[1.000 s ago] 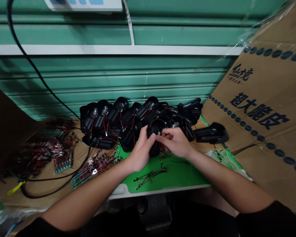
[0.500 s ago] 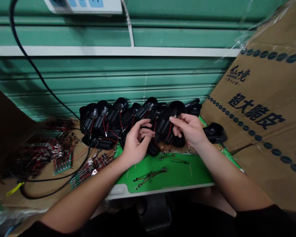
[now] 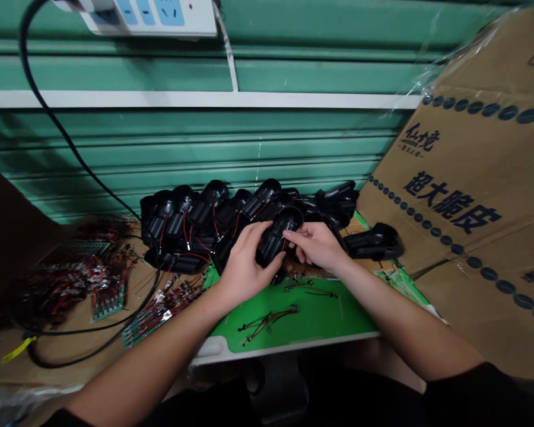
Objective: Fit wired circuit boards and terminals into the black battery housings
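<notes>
The person's left hand (image 3: 245,265) is curled around a black moulded plastic housing with fine red wires (image 3: 276,240), its fingers wrapped along the near side, and holds the housing above the pile. The right hand (image 3: 315,246) meets the housing from the other side, thumb and forefinger pinched together at its upper edge; exactly what lies between them is too small to tell. Both hands stand in front of a long heap of matching black housings with red wires (image 3: 213,216), hiding its middle part. A single black housing (image 3: 374,242) lies apart to the right of the heap. Below the hands, a few thin loose wires (image 3: 267,320) lie on a green work mat (image 3: 302,320). To the left, small green circuit boards with red wires (image 3: 107,302) lie in a tangle, crossed nearby by a thick black cable (image 3: 93,172). Behind stand a teal corrugated metal shutter (image 3: 160,148) and a white power strip (image 3: 146,15). A brown cardboard carton with dark printed characters (image 3: 454,201) leans in from the right.
</notes>
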### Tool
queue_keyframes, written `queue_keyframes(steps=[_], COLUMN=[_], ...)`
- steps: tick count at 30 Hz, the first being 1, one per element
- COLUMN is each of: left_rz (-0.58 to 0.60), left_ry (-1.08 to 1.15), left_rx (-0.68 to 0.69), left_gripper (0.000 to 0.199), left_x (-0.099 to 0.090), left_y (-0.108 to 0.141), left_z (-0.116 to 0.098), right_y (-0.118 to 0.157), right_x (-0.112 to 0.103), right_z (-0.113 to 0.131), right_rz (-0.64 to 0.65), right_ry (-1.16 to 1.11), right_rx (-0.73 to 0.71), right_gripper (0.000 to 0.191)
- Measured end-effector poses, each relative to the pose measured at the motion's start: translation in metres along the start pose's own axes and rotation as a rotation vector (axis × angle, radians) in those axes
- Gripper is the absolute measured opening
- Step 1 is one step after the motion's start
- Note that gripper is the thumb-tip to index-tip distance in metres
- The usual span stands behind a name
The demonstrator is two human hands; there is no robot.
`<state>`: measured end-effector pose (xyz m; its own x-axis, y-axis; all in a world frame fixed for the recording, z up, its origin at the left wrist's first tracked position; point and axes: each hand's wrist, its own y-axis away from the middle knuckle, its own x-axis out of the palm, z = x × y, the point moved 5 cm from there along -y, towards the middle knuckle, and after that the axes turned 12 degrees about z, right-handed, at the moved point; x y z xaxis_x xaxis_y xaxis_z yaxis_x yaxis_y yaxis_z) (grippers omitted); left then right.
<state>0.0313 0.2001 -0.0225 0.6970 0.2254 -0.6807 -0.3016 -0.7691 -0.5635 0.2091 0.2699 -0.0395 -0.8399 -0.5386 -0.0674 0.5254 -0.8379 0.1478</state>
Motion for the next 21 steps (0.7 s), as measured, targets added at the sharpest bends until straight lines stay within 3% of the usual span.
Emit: queue_keyframes(steps=[6, 9, 13, 15, 17, 21], left_rz=[0.006, 0.044, 0.076, 0.077, 0.076, 0.069], left_ry=[-0.204, -0.261, -0.316, -0.324, -0.326, -0.321], left_rx=[0.056, 0.039, 0.043, 0.048, 0.050, 0.069], left_gripper=[0.058, 0.054, 0.046, 0.042, 0.041, 0.040], left_x=[0.002, 0.006, 0.009, 0.009, 0.009, 0.007], left_y=[0.002, 0.002, 0.002, 0.002, 0.002, 0.001], left_z=[0.001, 0.005, 0.008, 0.007, 0.006, 0.002], right_y=[0.000, 0.008, 0.023, 0.026, 0.025, 0.015], right_x=[-0.006, -0.021, -0.060, -0.086, -0.113, -0.150], right_z=[-0.003, 0.012, 0.038, 0.044, 0.044, 0.032], right_rz=[0.009, -0.131, -0.505, -0.652, -0.734, -0.755], right_ry=[0.193, 0.427, 0.641, 0.710, 0.818, 1.036], right_rx=[-0.011, -0.143, -0.364, -0.398, -0.359, -0.181], right_gripper=[0.056, 0.051, 0.047, 0.042, 0.035, 0.037])
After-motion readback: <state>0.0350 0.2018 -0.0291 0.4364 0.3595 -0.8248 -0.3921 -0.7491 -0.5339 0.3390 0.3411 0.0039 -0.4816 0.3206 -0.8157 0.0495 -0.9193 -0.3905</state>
